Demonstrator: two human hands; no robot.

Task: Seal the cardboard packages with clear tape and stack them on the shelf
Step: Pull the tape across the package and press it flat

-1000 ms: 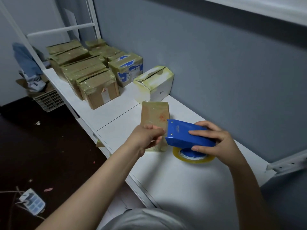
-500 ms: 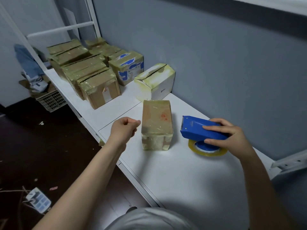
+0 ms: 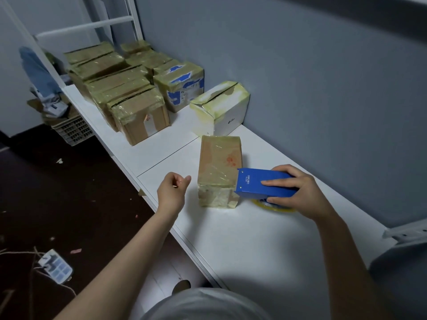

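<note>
A: What has changed in the last second?

B: The left hand (image 3: 172, 190) has let go of the box (image 3: 219, 162) and now hovers just beside it, fingers curled in, nothing seen in them. The right hand (image 3: 298, 192) grips the blue dispenser (image 3: 265, 184); it had swung away, and its front is back at the box's near right edge.

A: Where does that leave the job?

B: The box lies on the shelf (image 3: 231, 239), already glossy with tape on top and at the near end. Another strip down the side looks likely, then it joins the stack (image 3: 129, 88) at the far end.

A: Any writing?

B: White lettering on the dispenser, seemingly "deli"; the line under it is too small. The white box (image 3: 219, 107) bears a small dark mark, unreadable, as is the blue print on its neighbour (image 3: 180, 86).
</note>
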